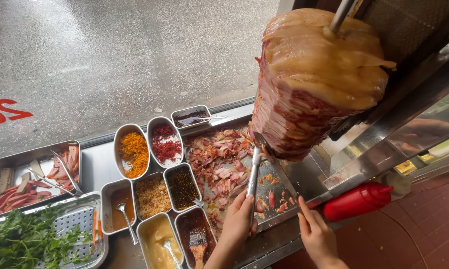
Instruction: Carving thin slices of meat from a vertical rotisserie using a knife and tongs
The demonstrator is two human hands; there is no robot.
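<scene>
We have the left hand (238, 219) wrapped around the handles of the long steel tongs (254, 172); grip is closed on them. Right hand (315, 233) holds the long thin-bladed carving knife (276, 162), fingers closed around its handle.

Both tools sit at the base of the tall vertical cone of stacked meat on a steel spit (314, 79), over the flat steel catch tray (289, 179) with the pile of pink shaved meat (219, 162).

Orientation: tongs' long axis runs nearly straight away from us, tips toward the cone's lower edge. Knife's axis runs diagonally, tip up-left at the cone base, handle down-right.

To do it well, in our judgement: keep the blade near-flat to the cone face, thin cuts, tongs just beside the blade catching slices, fingers behind the edge.

Small steel condiment tubs (154, 174) sit left on the surface; red squeeze bottle (356, 201) lies right.
</scene>
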